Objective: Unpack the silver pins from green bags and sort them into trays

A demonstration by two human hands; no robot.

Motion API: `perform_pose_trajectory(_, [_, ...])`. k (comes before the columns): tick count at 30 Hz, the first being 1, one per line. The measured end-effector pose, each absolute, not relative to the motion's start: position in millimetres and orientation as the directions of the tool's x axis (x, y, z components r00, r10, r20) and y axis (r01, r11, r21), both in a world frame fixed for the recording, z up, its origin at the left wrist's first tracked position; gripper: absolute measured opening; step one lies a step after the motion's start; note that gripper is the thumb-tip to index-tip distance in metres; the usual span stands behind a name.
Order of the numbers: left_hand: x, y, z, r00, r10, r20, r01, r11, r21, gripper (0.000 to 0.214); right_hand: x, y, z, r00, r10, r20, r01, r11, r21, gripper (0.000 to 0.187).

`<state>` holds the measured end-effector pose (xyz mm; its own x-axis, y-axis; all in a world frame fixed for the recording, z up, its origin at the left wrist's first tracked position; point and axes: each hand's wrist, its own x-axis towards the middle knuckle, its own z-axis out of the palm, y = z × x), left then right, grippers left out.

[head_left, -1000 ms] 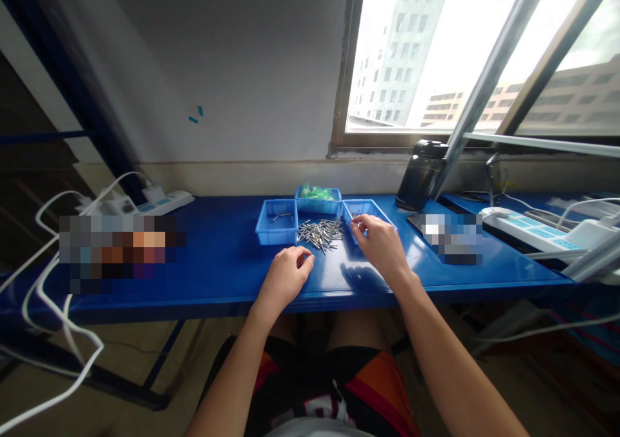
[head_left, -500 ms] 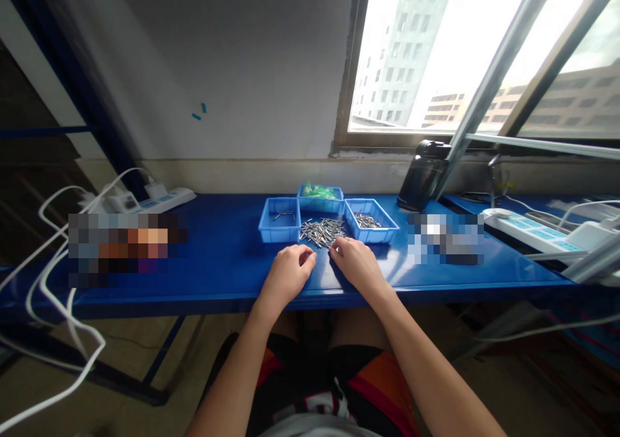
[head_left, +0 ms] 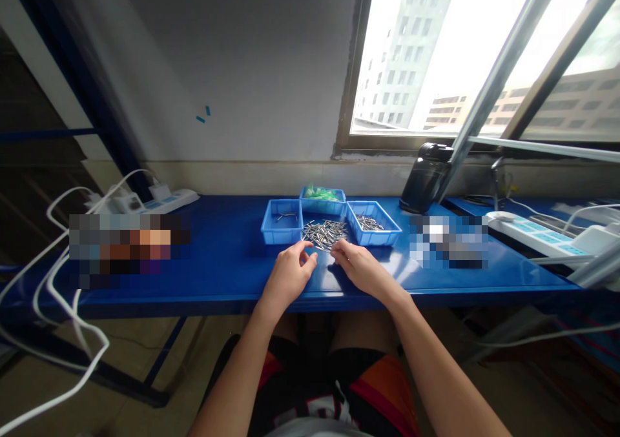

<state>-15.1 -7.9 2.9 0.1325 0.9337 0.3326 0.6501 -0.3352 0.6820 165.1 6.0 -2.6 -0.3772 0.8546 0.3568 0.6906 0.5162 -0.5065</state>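
A heap of thin metal pins (head_left: 323, 232) lies on the blue table between the blue bins. My left hand (head_left: 289, 270) is just in front of the heap on its left side, thumb and forefinger apart with nothing visible between them. At the heap's front right edge, my right hand (head_left: 361, 268) has its fingertips pinched together. What they hold, if anything, is too small to make out. The left bin (head_left: 281, 235) contains a few pins, and the right bin (head_left: 375, 237) contains many more.
Behind the heap stands a third blue bin (head_left: 322, 204) with green plastic (head_left: 320, 193) in it. A black bottle (head_left: 422, 179) is at the back right. Power strips (head_left: 169, 200) with white cables lie at both sides. Two blurred patches cover things on the table (head_left: 227, 275).
The thumb and forefinger of my left hand have spread further apart. My right hand stays pinched at the heap's edge. The whole view has shifted slightly.
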Motion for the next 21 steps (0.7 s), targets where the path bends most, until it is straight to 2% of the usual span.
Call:
perform_pose_trajectory(3, [-15.4, -8.2, 2.5, 0.208, 0.916, 0.344, 0.641, -0.393, 0.659, 0.028, 170.4, 1.5, -1.1, -0.446, 0.839, 0.31, 0.642, 0.542, -0.543, 0.017])
perform_pose_trajectory(7, [-16.2, -9.9, 3.1, 0.315, 0.882, 0.352, 0.635, -0.471, 0.612, 0.026, 172.0, -4.4, -1.8, -0.435, 0.846, 0.309, 0.632, 0.531, -0.564, 0.016])
perform_pose_trajectory(13, [-17.4, -12.5, 5.7, 0.34, 0.875, 0.344, 0.615, -0.484, 0.623, 0.031, 174.1, -3.3, -2.5, -0.383, 0.869, 0.312, 0.541, 0.485, -0.687, 0.018])
perform_pose_trajectory(21, [-18.2, -12.8, 4.8, 0.347, 0.873, 0.344, 0.617, -0.489, 0.617, 0.033, 175.3, -2.8, -1.0, -0.369, 0.875, 0.314, 0.507, 0.472, -0.721, 0.016])
